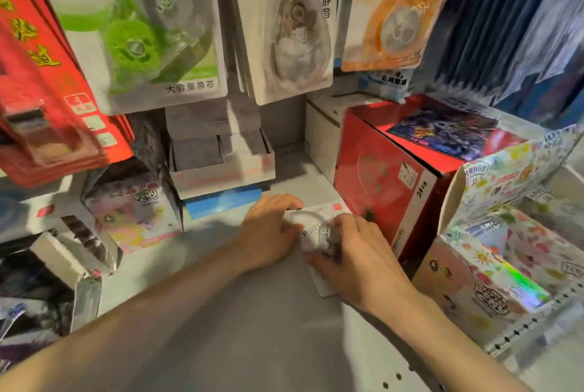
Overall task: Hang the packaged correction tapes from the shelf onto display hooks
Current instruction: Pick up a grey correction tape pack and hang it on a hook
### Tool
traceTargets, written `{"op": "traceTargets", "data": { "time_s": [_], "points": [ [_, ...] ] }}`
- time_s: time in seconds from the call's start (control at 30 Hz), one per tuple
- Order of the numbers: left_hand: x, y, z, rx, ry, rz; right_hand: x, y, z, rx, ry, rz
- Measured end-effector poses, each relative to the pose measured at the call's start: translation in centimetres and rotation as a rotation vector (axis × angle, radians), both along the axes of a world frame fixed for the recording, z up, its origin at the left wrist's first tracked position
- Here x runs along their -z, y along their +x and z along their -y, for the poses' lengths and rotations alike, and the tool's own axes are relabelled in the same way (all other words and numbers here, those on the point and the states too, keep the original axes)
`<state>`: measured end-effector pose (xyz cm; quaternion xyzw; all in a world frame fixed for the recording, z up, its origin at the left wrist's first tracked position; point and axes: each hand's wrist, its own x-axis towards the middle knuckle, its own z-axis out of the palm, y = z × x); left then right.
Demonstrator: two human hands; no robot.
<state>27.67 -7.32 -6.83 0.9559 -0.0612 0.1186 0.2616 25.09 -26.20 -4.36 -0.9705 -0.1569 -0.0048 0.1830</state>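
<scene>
A packaged correction tape (311,227), a white card with a clear blister, lies flat on the grey shelf (221,312) beside a red box. My left hand (268,230) rests on its left edge with fingers curled over the top. My right hand (350,252) grips its lower right part, thumb on the blister. Above hang more correction tapes on display hooks: a green one (142,31), a white "40m" one (284,25) and an orange one (388,9). The hooks themselves are hidden behind the cards.
A red box (385,176) stands right of the hands. A colourful open carton (505,249) sits at far right. An open white box (221,164) on a blue box (221,203) stands behind. A pink box (132,214) and red packs (41,75) lie left.
</scene>
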Motion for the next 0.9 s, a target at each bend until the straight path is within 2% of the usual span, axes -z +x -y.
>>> {"op": "traceTargets", "data": {
  "time_s": [0.17, 0.33, 0.43, 0.57, 0.6, 0.73, 0.9],
  "points": [
    [-0.4, -0.4, -0.1, -0.002, -0.152, 0.030, -0.1, 0.2, 0.0, -0.007, 0.084, 0.016],
    [-1.1, -0.6, -0.1, -0.094, -0.322, -0.055, -0.2, 0.5, 0.4, -0.041, 0.237, 0.039],
    [-2.0, -0.9, -0.1, -0.157, -0.552, -0.146, 0.0, 0.4, 0.6, -0.064, 0.302, 0.127],
    [-3.8, -2.1, 0.2, -0.152, -0.977, -0.326, -0.1, 0.1, 0.6, -0.133, 0.392, 0.195],
    [-4.4, -2.4, 0.2, -0.143, -1.015, -0.342, -0.2, 0.1, 0.7, -0.151, 0.408, 0.208],
    [-6.5, -3.5, -0.5, -0.097, -1.014, -0.305, -1.7, -0.1, 1.5, -0.102, 0.527, 0.111],
    [-8.7, -5.0, -1.4, -0.005, -1.016, -0.214, -4.2, -0.8, 2.2, -0.049, 0.761, -0.179]
  ]
}}
